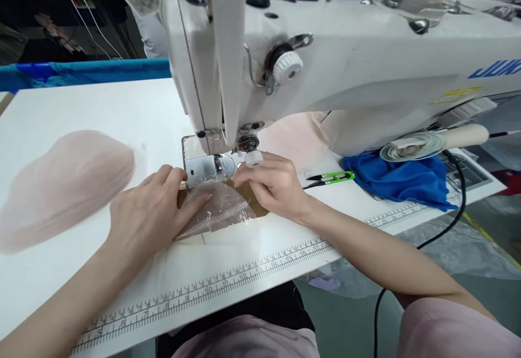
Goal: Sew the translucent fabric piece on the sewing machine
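Observation:
A piece of sheer, pale fabric lies in front of the sewing machine's presser foot, on the metal needle plate and a brown patch of the table. My left hand rests at its left side, fingers stretched forward and the thumb lying on the cloth. Just right of the foot, my right hand is closed in a pinch below the needle-bar area. Whatever sits between its fingertips is too small to make out. The white sewing machine stands over both hands.
Sheer pink cloth pieces lie at left and behind my right hand. Green thread snips, a blue cloth and a cord-wound white handle are at right. A printed ruler follows the table's front edge.

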`<act>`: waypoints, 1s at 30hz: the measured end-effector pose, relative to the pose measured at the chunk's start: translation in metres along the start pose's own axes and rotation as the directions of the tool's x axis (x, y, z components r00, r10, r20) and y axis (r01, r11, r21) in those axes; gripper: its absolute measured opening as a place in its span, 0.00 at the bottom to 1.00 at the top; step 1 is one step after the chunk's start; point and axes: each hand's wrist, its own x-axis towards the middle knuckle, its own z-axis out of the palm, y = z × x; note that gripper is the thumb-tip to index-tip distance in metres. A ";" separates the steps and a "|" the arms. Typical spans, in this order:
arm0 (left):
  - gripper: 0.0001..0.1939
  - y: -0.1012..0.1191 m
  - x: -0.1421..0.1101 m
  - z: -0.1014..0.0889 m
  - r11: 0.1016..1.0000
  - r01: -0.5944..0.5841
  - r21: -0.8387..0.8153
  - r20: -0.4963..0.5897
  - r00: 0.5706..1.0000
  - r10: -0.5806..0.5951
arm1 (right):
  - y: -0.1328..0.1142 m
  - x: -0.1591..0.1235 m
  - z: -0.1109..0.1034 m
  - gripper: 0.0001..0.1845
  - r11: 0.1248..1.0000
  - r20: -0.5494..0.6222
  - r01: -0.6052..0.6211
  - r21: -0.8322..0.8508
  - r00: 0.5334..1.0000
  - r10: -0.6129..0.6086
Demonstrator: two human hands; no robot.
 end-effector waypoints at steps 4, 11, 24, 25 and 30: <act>0.23 -0.002 0.002 0.000 0.977 0.152 -0.149 0.238 0.965 -0.114 | -0.008 0.002 -0.004 0.20 0.962 0.092 -0.232 0.145 0.971 0.220; 0.14 -0.002 0.002 0.000 0.867 0.218 -0.448 0.287 0.954 -0.091 | -0.026 0.008 -0.012 0.26 0.555 0.608 -0.706 0.440 0.689 0.394; 0.17 0.000 0.006 -0.005 0.481 0.231 -0.846 0.323 0.939 0.118 | -0.019 0.010 -0.008 0.04 0.379 0.660 -0.775 0.505 0.630 0.409; 0.18 0.003 0.004 -0.007 0.540 0.193 -0.819 0.280 0.956 0.083 | -0.021 0.009 -0.007 0.06 0.418 0.617 -0.751 0.511 0.659 0.430; 0.24 0.025 -0.010 -0.021 0.771 0.063 -0.634 0.089 0.996 -0.008 | -0.030 0.005 -0.004 0.13 0.687 0.454 -0.605 0.402 0.784 0.424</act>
